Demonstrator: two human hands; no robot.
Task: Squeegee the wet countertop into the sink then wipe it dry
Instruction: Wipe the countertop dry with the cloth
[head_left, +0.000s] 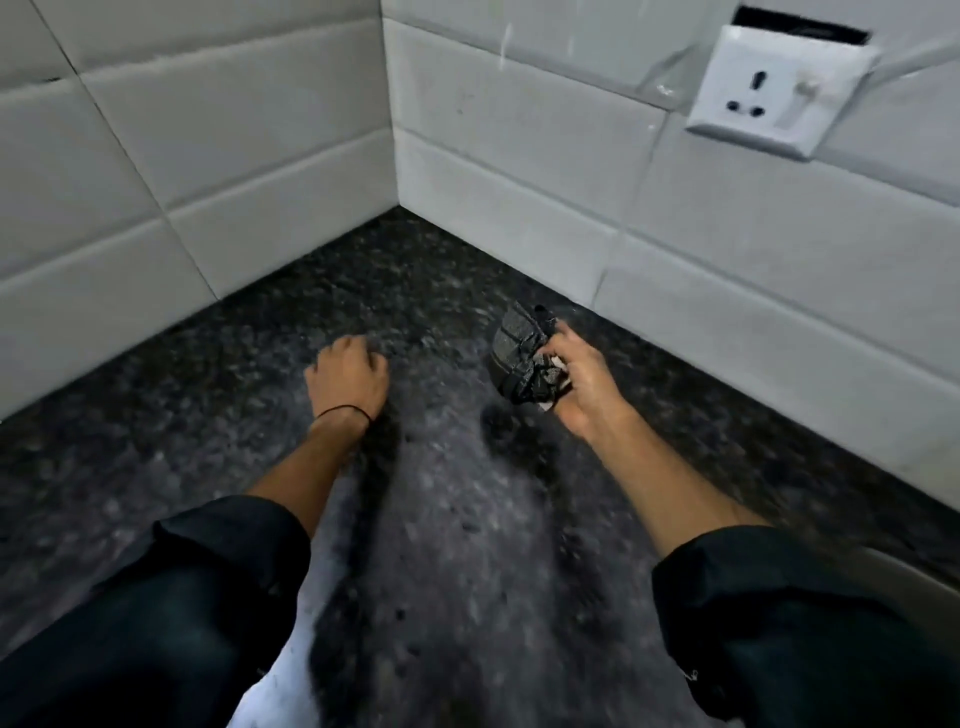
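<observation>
Both hands reach over the countertop (457, 519) toward the corner where two tiled walls (218, 156) meet. The left hand (348, 376) lies left of the right hand (584, 387), which holds what seems a bunched cloth (519, 358) above the surface. A socket (769, 91) sits on the right wall.

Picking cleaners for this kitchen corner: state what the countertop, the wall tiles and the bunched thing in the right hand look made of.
Countertop: polished dark speckled stone, likely granite, with a sheen.
Wall tiles: glossy white glazed ceramic, by the reflections and grout lines.
Cloth in the right hand: dark crumpled fabric, seemingly checked; fibre unclear.
</observation>
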